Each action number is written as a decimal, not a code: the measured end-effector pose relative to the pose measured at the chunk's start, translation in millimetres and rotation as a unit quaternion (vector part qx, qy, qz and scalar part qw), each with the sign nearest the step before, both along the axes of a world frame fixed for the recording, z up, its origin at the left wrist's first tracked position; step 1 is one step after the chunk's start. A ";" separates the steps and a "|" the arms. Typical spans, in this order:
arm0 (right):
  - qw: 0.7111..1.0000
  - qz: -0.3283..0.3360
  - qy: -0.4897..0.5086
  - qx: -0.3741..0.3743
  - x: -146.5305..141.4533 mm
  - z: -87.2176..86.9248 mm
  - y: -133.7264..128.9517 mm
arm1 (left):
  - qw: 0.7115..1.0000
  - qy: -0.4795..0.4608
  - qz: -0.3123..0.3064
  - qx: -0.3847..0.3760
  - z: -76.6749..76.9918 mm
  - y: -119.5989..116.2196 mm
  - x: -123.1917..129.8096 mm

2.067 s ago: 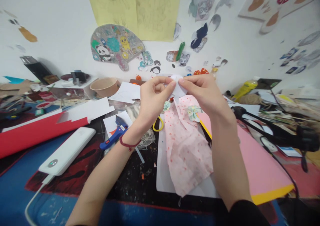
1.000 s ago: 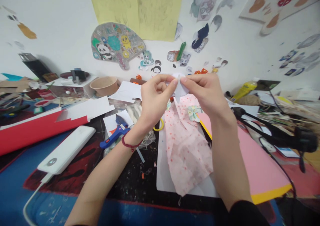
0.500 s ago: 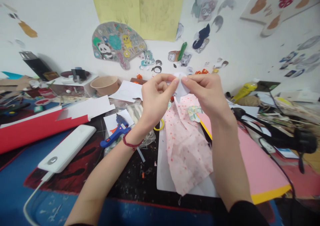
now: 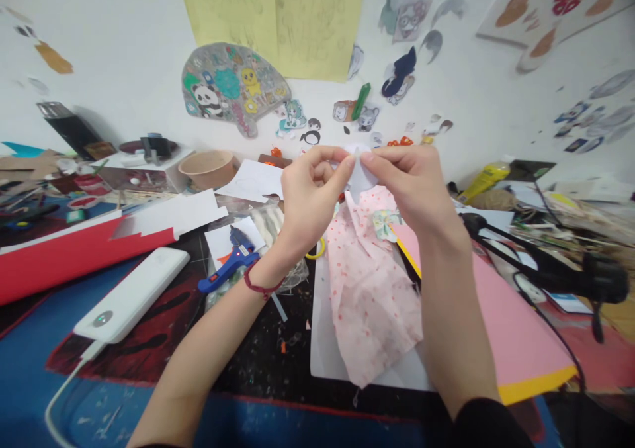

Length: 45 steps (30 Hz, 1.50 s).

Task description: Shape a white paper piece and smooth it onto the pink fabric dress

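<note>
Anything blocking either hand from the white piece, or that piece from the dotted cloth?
Nothing visible. The left hand and right hand already pinch the white piece; nothing shows between it and the dotted cloth, though fingers hide some edges.

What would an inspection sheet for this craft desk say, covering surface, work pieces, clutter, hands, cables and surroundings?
Surface: dark desktop, speckled, with scraps.
Work pieces: small white piece, held up; pink dotted fabric below, over a white sheet.
Clutter: blue glue gun, red sheet, yellow bottle.
Hands: left hand and right hand pinch the small white piece.
Cables: white cable at the power bank; black cable right.
Surroundings: white wall bearing yellow paper, drawings.
</note>
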State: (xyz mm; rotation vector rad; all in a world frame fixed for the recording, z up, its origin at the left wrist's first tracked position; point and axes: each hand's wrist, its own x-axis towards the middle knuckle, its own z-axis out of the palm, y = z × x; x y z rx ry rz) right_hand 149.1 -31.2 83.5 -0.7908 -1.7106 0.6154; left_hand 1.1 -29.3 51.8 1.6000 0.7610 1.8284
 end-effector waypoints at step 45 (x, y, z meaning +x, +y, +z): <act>0.998 0.051 -0.032 0.017 5.3 -1.1 1.2 | 0.987 0.117 0.073 0.083 14.6 4.0 -16.9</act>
